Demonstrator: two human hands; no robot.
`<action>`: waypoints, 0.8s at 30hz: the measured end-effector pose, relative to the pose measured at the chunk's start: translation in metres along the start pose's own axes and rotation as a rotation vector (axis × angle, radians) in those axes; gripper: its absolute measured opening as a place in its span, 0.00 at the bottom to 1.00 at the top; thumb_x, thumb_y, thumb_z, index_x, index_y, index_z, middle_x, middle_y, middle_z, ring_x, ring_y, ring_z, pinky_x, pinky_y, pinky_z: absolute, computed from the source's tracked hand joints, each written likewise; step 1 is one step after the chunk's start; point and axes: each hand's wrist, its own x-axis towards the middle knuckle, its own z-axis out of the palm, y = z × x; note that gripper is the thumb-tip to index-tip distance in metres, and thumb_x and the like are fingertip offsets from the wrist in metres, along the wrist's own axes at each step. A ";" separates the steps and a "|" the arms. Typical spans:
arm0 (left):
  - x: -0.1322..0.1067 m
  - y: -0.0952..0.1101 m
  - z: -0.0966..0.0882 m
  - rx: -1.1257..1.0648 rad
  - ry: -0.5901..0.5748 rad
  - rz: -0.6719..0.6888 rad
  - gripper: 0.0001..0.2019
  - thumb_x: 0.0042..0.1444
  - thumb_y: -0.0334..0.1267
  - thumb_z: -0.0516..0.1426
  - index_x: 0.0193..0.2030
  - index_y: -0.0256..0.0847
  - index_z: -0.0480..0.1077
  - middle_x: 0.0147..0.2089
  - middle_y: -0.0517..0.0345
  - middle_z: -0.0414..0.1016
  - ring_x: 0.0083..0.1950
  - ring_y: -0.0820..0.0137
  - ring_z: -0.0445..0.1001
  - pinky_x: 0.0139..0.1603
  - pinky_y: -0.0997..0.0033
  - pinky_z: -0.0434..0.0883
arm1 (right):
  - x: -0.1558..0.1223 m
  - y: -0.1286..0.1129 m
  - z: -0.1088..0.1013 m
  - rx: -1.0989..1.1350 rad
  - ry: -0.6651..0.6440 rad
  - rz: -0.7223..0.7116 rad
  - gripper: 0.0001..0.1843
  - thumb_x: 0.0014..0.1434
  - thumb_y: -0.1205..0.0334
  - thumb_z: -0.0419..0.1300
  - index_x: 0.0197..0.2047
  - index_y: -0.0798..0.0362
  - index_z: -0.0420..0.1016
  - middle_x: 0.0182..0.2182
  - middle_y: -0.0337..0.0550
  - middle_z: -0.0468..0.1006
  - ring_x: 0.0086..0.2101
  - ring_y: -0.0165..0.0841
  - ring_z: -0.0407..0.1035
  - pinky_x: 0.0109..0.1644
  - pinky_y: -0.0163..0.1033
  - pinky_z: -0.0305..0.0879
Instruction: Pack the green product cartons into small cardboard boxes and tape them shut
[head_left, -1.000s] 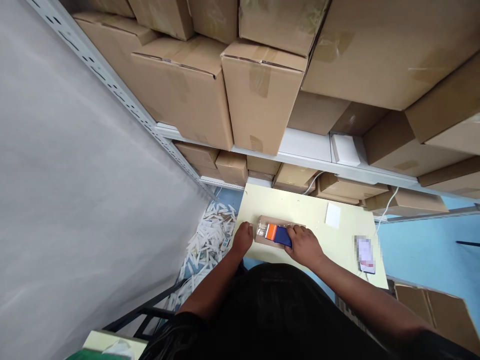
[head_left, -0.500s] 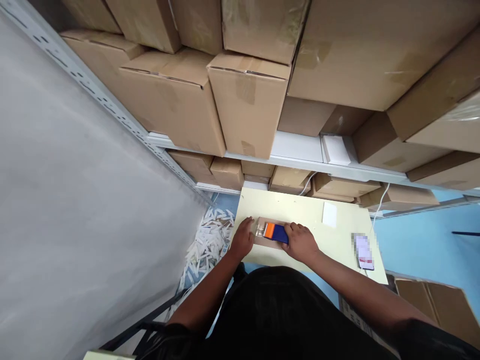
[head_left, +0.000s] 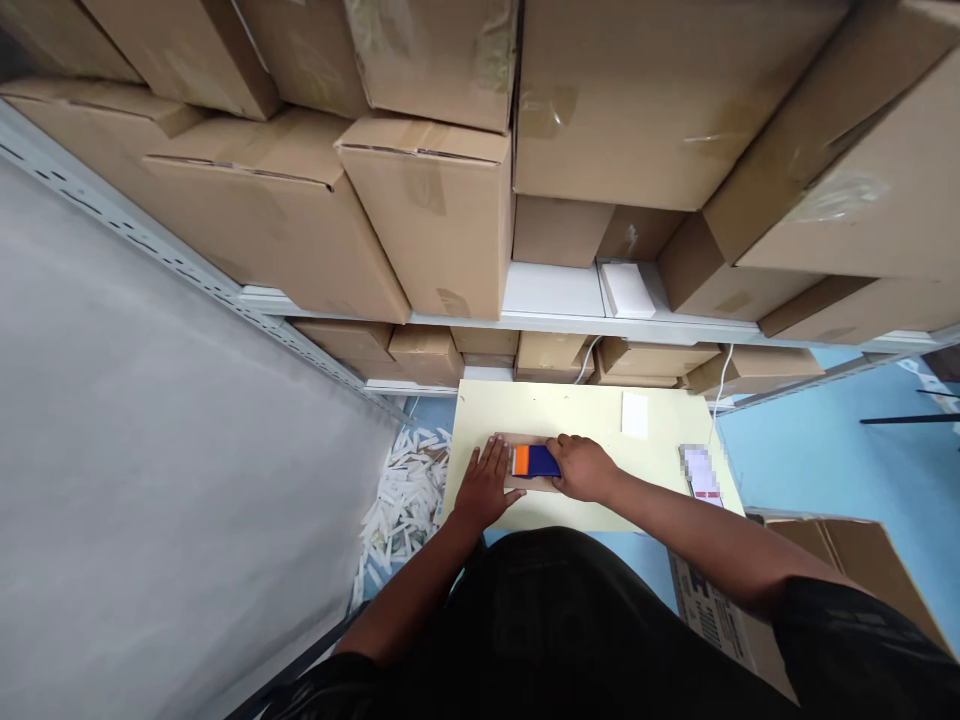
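A small flat brown cardboard box [head_left: 534, 484] lies on a pale yellow table [head_left: 540, 402] in front of me. On top of it sits a blue and orange tape dispenser [head_left: 541, 460], its orange end pointing left. My right hand [head_left: 587, 468] is closed around the dispenser's blue right end. Fingers stretched out, my left hand [head_left: 486, 480] rests flat over the box's left end, close to the orange end. Part of the box is hidden under the hands and the dispenser.
A phone [head_left: 700, 472] and a white card [head_left: 634, 414] lie on the table's right side. Shelves behind hold cardboard boxes [head_left: 431, 220] and a small white box [head_left: 628, 290]. White paper strips [head_left: 409, 495] cover the floor at left. An open carton [head_left: 847, 550] stands at lower right.
My left hand has moved from beside the box's left end onto its top, covering the clear tape seen there. The dispenser still lies on the box in my right hand. The camera view has shifted.
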 end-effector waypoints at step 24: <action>0.001 -0.005 0.006 0.053 -0.003 0.009 0.50 0.62 0.65 0.52 0.78 0.31 0.39 0.79 0.36 0.42 0.79 0.49 0.41 0.75 0.48 0.51 | -0.042 0.129 0.076 0.058 -0.156 0.107 0.28 0.56 0.52 0.60 0.58 0.53 0.71 0.48 0.57 0.78 0.45 0.50 0.74 0.45 0.45 0.65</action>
